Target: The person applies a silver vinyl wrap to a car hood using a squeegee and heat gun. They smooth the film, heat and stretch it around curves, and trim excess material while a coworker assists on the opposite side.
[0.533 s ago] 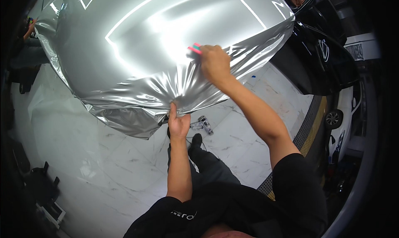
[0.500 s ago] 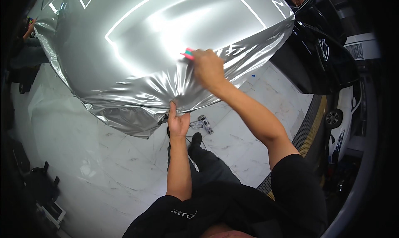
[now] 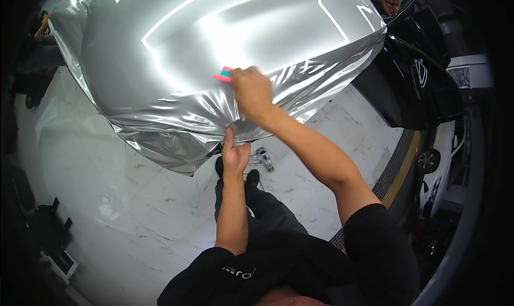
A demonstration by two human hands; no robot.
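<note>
A glossy silver vinyl film (image 3: 176, 65) lies over a car's bodywork, smooth on top and gathered into folds along its near edge. My left hand (image 3: 235, 155) grips that edge, thumb on top and the other fingers underneath, and creases fan out from it. Over the film just above, my right hand (image 3: 253, 92) is closed around a small pink and teal squeegee (image 3: 223, 75), which points left. Motion blurs the squeegee a little, and I cannot tell whether it touches the film.
A patterned heat gun (image 3: 264, 159) lies on the marbled floor (image 3: 155, 199) by my feet. Black car panels (image 3: 396, 81) stand on the right, beyond a yellow-and-black floor strip (image 3: 399, 161). Another person's hand (image 3: 43, 25) holds the film's far left edge.
My right hand has swept left across the film with the squeegee. My left hand keeps its hold on the edge. The view has shifted slightly.
</note>
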